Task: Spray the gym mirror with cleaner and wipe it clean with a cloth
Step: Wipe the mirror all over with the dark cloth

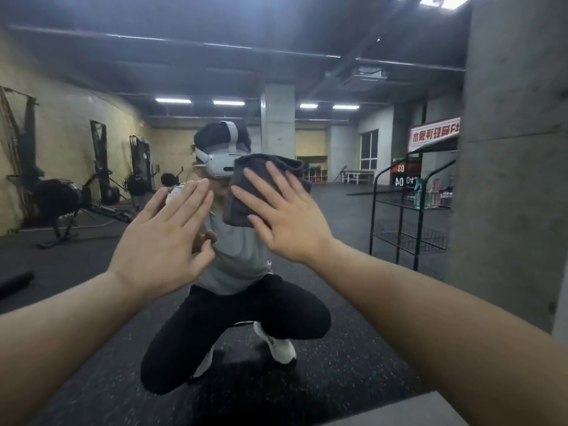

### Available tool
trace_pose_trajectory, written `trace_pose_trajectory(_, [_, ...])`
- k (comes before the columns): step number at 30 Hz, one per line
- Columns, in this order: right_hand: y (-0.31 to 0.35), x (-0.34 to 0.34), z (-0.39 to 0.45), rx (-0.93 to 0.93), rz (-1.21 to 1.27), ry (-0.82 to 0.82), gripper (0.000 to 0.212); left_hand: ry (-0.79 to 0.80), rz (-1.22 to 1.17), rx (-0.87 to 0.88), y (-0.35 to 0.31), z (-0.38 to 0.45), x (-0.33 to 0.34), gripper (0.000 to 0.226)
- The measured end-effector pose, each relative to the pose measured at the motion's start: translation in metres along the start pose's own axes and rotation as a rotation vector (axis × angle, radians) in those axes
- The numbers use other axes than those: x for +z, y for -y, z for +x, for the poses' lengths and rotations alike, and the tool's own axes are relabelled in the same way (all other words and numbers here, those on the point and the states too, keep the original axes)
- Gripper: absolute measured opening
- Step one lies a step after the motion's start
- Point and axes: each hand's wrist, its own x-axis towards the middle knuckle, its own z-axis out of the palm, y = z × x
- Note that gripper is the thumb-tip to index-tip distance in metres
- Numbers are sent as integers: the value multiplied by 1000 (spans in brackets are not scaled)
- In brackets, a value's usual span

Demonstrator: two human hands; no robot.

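My dark grey cloth (242, 198), folded into a thick pad, lying flat against the mirror (338, 235) at head height, the mirror upright ahead of me, filling most of my view

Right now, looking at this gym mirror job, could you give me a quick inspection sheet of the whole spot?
Surface: the mirror fills the view and reflects the crouching person; no streaks or spray can be made out.
Job's things: a dark grey cloth is pressed flat on the glass. A green spray bottle shows only in the reflection, on a black wire rack.
Clutter: nothing seen.
Grips: the right hand presses the cloth with straight, spread fingers; the left hand is open beside it, contact with the glass unclear.
Cables: nothing seen.
Surroundings: a concrete pillar on the right; reflected exercise machines, speckled floor and ceiling lights.
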Motion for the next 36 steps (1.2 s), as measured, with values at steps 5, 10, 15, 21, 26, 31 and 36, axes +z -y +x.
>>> trace_pose_trajectory(5, [-70,-8,-48,537,4,-3,60,33,3,13,2,1,-7,74])
trace_pose_trajectory(10, [-103,-17,-76,1127,150,-48,63,-21,0,-52,8,26,-20,74])
trace_pose_trajectory(15, [-76,-22,-25,1056,88,-86,63,-46,-20,-111,9,62,-25,70])
trace_pose_trajectory(21, [18,-3,31,309,-9,-41,63,-64,-16,-59,21,64,-28,66])
trace_pose_trajectory(26, [37,7,21,-116,-57,9,57,-42,-16,-56,21,62,-31,67])
trace_pose_trajectory(31, [-26,-6,-1,46,-80,48,60,-24,-29,-52,21,61,-33,69])
trace_pose_trajectory(36, [-78,-24,-21,722,7,9,64,2,-33,-52,22,61,-33,68])
